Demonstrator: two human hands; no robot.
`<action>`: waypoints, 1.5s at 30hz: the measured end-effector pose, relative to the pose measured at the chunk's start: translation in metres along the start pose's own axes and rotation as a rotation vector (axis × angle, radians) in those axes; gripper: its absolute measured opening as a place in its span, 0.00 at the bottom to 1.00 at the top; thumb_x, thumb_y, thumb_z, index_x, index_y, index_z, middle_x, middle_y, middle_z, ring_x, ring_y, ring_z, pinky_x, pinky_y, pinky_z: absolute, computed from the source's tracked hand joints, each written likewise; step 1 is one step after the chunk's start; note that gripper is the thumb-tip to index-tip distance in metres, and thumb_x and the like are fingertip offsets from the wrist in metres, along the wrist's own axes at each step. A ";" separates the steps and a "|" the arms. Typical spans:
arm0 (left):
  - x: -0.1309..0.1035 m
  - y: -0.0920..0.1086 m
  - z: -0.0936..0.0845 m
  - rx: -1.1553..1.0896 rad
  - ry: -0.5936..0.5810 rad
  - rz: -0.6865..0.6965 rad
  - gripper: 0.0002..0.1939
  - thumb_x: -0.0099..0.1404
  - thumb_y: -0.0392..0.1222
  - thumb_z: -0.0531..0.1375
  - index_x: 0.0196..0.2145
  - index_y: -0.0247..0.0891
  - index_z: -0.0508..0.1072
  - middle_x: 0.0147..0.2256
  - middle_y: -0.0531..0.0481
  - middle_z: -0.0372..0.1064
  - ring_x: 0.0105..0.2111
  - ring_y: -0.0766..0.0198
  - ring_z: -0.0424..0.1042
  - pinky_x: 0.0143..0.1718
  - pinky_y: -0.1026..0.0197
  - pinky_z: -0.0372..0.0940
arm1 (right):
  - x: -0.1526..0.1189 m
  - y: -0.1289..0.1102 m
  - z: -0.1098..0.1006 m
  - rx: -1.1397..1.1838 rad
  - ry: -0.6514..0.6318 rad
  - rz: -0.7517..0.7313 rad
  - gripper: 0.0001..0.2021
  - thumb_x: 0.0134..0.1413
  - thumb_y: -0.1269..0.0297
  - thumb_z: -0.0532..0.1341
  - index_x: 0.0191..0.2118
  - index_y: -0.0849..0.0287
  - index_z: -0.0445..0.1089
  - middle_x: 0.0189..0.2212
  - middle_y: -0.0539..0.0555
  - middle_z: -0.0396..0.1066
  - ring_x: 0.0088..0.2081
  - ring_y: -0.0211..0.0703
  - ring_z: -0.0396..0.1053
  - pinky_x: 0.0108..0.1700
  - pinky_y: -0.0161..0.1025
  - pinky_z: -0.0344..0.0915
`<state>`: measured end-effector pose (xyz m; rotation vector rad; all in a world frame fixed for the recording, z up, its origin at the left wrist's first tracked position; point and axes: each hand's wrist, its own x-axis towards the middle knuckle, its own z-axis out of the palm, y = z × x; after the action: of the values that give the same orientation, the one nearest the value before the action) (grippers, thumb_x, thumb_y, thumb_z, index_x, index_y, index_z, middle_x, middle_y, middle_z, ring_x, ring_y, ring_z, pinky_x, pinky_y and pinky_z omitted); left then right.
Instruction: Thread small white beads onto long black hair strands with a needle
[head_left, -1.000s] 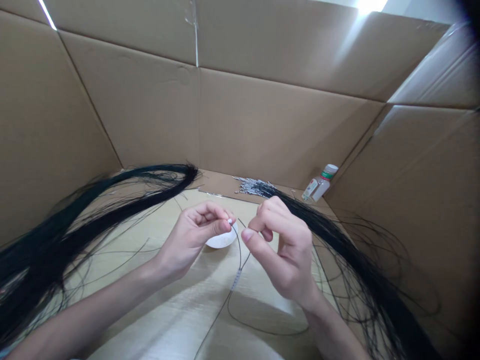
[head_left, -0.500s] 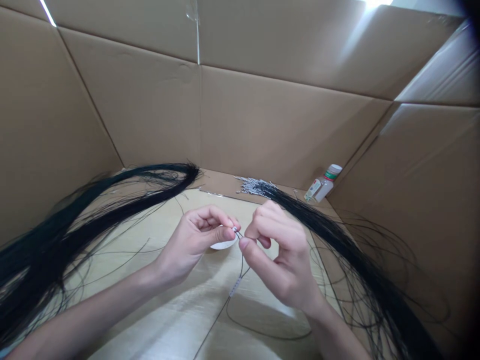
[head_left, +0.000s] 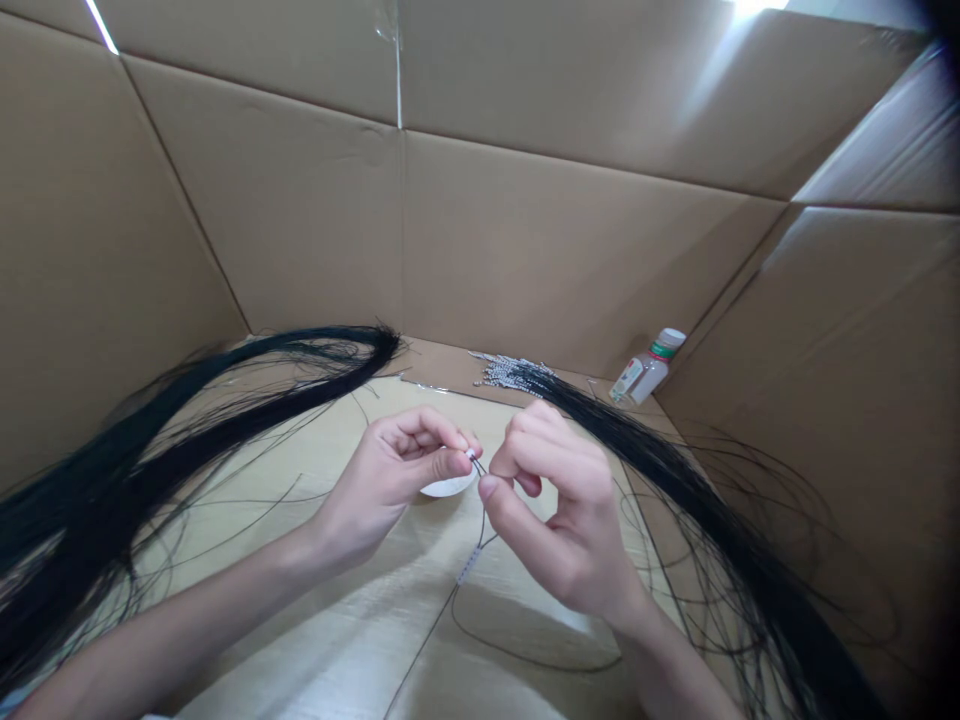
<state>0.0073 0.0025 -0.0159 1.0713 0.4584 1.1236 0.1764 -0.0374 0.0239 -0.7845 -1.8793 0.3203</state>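
Observation:
Between the thumb and forefinger of my left hand (head_left: 409, 462) is pinched a small white bead (head_left: 471, 455). My right hand (head_left: 559, 500) is closed beside it, thumb and forefinger pinching a thin dark cord (head_left: 482, 520) that runs to the bead. Lower on the cord hangs a short row of pale beads (head_left: 469, 566), below my hands. From there the cord trails toward me, and a loop of it curves right, under my right wrist. Partly hidden behind my left fingertips is a small white dish (head_left: 448, 488).
A thick bundle of dark cords (head_left: 247, 425) lies at left. Another dark bundle (head_left: 675, 500), its far end strung with pale beads (head_left: 514, 373), runs down the right. A clear bottle (head_left: 649, 368) stands in the back right corner. Cardboard walls (head_left: 585, 250) enclose the table (head_left: 330, 620).
Almost nothing differs. Both hands keep their pinches, and the hanging row of beads has shifted very slightly up and left.

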 end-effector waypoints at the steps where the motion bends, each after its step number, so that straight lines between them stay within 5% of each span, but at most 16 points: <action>1: 0.000 0.000 0.000 0.003 0.001 0.003 0.07 0.58 0.37 0.75 0.29 0.41 0.81 0.31 0.58 0.79 0.31 0.72 0.76 0.36 0.71 0.71 | 0.000 0.000 0.000 0.000 -0.001 0.004 0.11 0.52 0.79 0.57 0.24 0.59 0.58 0.22 0.44 0.55 0.27 0.35 0.53 0.35 0.40 0.51; 16: 0.001 0.010 -0.001 0.192 -0.023 0.087 0.07 0.57 0.33 0.75 0.29 0.39 0.80 0.32 0.56 0.81 0.33 0.69 0.79 0.38 0.70 0.74 | -0.001 0.002 -0.003 -0.019 -0.066 0.050 0.11 0.53 0.77 0.59 0.24 0.59 0.59 0.22 0.44 0.56 0.28 0.36 0.55 0.35 0.41 0.51; 24: 0.004 0.021 -0.002 0.261 0.008 0.044 0.20 0.58 0.36 0.74 0.47 0.43 0.76 0.32 0.54 0.84 0.30 0.66 0.81 0.32 0.70 0.73 | 0.002 0.007 -0.009 -0.004 -0.123 0.123 0.11 0.58 0.73 0.62 0.26 0.59 0.65 0.24 0.44 0.59 0.29 0.36 0.59 0.38 0.40 0.55; 34: 0.009 0.020 -0.009 0.593 0.144 0.362 0.17 0.59 0.39 0.74 0.45 0.43 0.76 0.30 0.56 0.82 0.35 0.62 0.81 0.45 0.60 0.71 | 0.009 0.033 0.007 0.478 -0.150 0.495 0.10 0.63 0.58 0.66 0.32 0.55 0.77 0.28 0.48 0.72 0.33 0.41 0.67 0.40 0.41 0.59; 40: 0.012 0.017 -0.013 0.829 0.244 0.533 0.17 0.58 0.36 0.74 0.40 0.43 0.72 0.29 0.57 0.81 0.35 0.61 0.81 0.47 0.57 0.69 | 0.009 0.045 0.012 0.415 -0.048 0.410 0.04 0.61 0.62 0.68 0.35 0.52 0.80 0.36 0.50 0.75 0.41 0.44 0.69 0.44 0.43 0.60; 45: 0.003 0.014 -0.009 0.952 0.269 0.635 0.12 0.60 0.34 0.71 0.37 0.42 0.71 0.31 0.56 0.78 0.34 0.60 0.82 0.37 0.60 0.73 | 0.010 0.045 0.007 0.447 -0.134 0.437 0.07 0.62 0.60 0.67 0.34 0.55 0.78 0.35 0.51 0.75 0.39 0.43 0.69 0.43 0.42 0.61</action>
<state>-0.0051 0.0102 -0.0076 1.9924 0.9602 1.6747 0.1844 0.0038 0.0028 -0.8688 -1.6520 1.0495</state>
